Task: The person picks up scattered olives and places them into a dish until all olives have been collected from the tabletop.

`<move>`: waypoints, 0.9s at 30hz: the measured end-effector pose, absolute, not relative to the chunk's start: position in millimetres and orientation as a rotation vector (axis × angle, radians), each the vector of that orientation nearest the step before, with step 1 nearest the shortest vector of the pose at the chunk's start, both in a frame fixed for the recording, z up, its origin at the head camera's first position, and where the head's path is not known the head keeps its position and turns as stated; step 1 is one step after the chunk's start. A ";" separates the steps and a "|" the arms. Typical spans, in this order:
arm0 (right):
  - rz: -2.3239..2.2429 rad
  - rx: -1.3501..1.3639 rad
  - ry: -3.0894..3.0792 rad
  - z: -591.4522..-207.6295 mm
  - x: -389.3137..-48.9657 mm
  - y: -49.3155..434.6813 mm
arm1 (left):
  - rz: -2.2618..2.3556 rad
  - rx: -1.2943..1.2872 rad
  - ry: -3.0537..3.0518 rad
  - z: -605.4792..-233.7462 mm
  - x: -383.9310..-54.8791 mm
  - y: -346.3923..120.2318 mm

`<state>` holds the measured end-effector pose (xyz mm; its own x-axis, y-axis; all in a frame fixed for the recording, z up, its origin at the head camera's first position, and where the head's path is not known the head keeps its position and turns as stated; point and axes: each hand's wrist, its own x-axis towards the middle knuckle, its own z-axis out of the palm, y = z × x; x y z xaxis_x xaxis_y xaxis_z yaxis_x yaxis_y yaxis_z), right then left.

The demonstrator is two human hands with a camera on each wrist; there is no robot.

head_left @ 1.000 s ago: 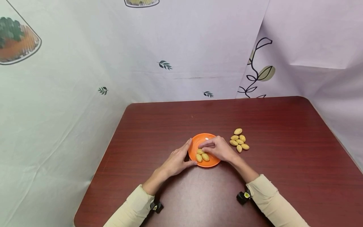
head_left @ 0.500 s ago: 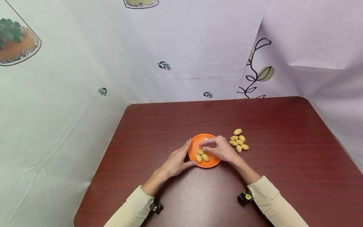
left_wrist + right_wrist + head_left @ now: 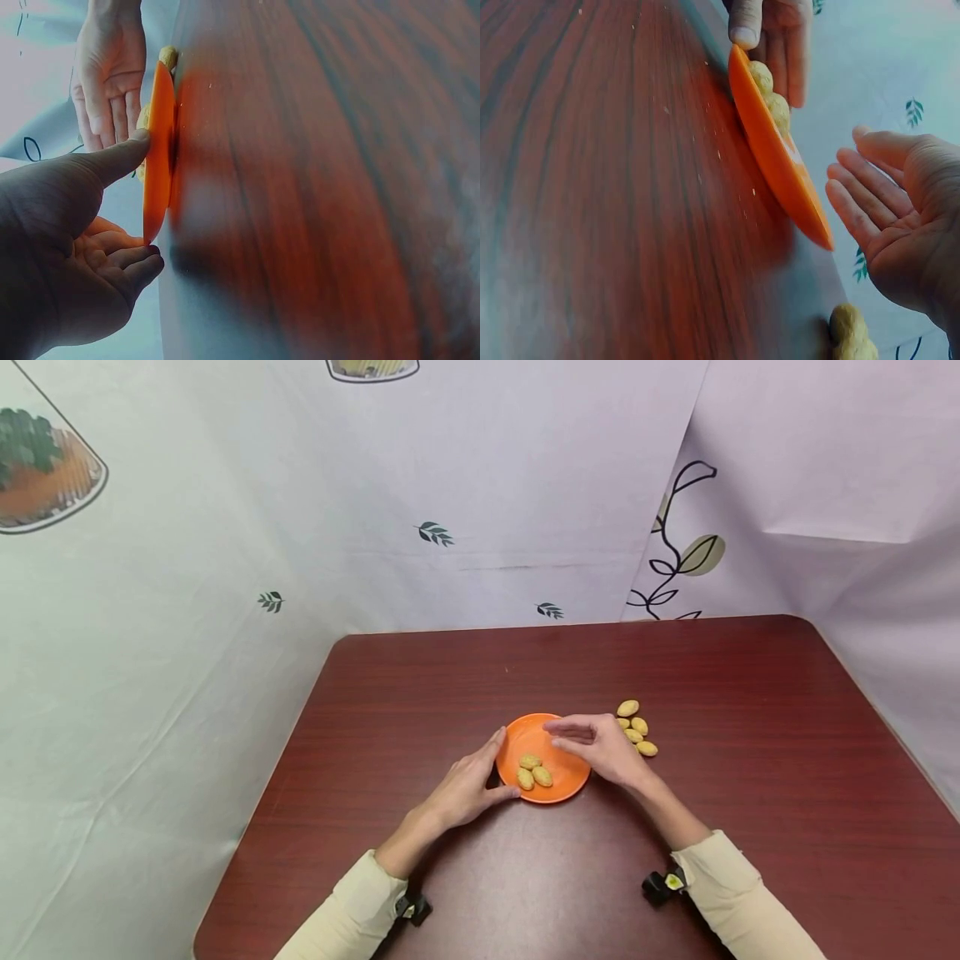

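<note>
An orange plate lies on the table in the head view, with three oval, yellow-tan, nut-like pieces grouped on its left half. At the plate's left rim my left hand holds the edge between spread thumb and fingers; the left wrist view shows the thumb against the rim. Over the plate's right side hovers my right hand. Its fingers are extended and nothing is held, as the right wrist view shows its bare palm. More of the same pieces lie right of the plate, partly hidden behind that hand.
Dark red wood-grain covers the table. A pale printed cloth hangs along its back and sides. Both sleeves carry a small black wrist camera, one of them the right camera.
My right hand has moved right and slightly up, off the pieces on the plate toward the loose ones, and now covers some of them. My left hand stays at the rim.
</note>
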<state>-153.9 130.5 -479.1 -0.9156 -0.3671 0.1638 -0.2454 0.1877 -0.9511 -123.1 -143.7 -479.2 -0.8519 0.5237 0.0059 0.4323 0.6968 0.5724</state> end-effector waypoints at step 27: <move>-1.753 -0.265 2.657 -480.2 -178.9 219.7 | 0.857 0.774 2.760 -479.4 -123.8 -143.6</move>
<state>-178.9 219.7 -480.2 -0.9849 -0.1089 0.1349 -0.1668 0.3842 -0.9081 -123.8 -143.6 -479.4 -0.8555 0.5177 0.0098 0.4322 0.7037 0.5639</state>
